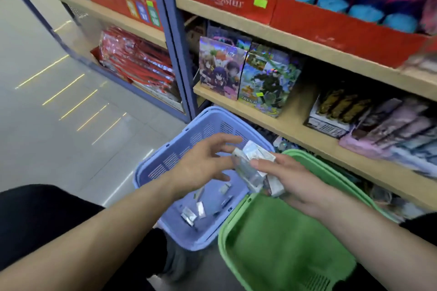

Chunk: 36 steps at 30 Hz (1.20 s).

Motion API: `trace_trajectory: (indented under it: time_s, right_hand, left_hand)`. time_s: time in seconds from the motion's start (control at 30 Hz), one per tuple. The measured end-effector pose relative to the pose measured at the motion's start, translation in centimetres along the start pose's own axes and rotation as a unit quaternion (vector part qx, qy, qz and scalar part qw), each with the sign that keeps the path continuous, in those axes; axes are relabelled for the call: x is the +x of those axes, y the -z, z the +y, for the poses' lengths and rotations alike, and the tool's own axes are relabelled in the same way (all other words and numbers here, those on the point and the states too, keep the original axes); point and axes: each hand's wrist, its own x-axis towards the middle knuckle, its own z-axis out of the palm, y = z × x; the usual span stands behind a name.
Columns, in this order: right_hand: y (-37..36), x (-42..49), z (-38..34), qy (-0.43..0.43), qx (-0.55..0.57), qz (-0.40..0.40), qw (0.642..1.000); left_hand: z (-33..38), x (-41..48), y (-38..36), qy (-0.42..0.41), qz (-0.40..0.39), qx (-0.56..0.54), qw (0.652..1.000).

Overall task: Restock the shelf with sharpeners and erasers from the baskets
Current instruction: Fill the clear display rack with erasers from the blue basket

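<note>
Packets are being gripped by the right hand, presumably for shelving; the left hand is being held wide.

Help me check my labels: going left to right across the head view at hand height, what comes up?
First the left hand → packets → right hand, which grips them. Below them: blue basket → green basket.
</note>
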Motion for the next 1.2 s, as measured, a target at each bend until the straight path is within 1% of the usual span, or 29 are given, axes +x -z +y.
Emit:
trace_trajectory:
  time_s: [0.07, 0.17, 0.27, 0.47, 0.6, 0.67, 0.83, 1.07, 1.2]
  right_hand:
    - [0.5, -1.3, -0.3, 0.0, 0.054, 0.019, 0.998]
    - [0.5, -1.8, -0.5, -0.003, 0.122, 0.028, 0.992]
    - [0.9, -1.6, -0.5, -0.021, 0.169, 0.037, 0.985]
    - [1.8, 0.0, -1.0, -0.009, 0.149, 0.078, 0.986]
    - [1.8, 1.4, -1.7, 0.015, 0.154, 0.086, 0.984]
    - [1.8, 2.1, -1.7, 0.024, 0.153, 0.092, 0.984]
    - [2.4, 3.3, -1.1, 0.047, 0.098, 0.113, 0.988]
    - [2.8, 4.3, -1.0, 0.075, 0.023, 0.095, 0.992]
    - [2.9, 4.7, -1.1, 0.07, 0.004, 0.096, 0.993]
  left_hand:
    - [1.0, -0.1, -1.0, -0.025, -0.004, 0.0, 1.0]
    - [1.5, 0.4, -2.7, -0.048, 0.023, 0.003, 0.999]
    - [1.6, 1.2, -4.2, -0.036, 0.04, -0.053, 0.997]
    - [0.8, 3.6, -5.2, -0.016, 0.078, -0.138, 0.987]
    - [0.6, 5.3, -4.4, -0.005, 0.092, -0.182, 0.979]
    - [0.4, 6.0, -3.9, 0.006, 0.1, -0.182, 0.978]
    - [-0.2, 7.0, -3.4, 0.033, 0.098, -0.165, 0.981]
    - [-0.5, 7.8, -3.1, 0.085, 0.132, -0.161, 0.974]
    - [-0.3, 7.7, -3.1, 0.088, 0.128, -0.161, 0.975]
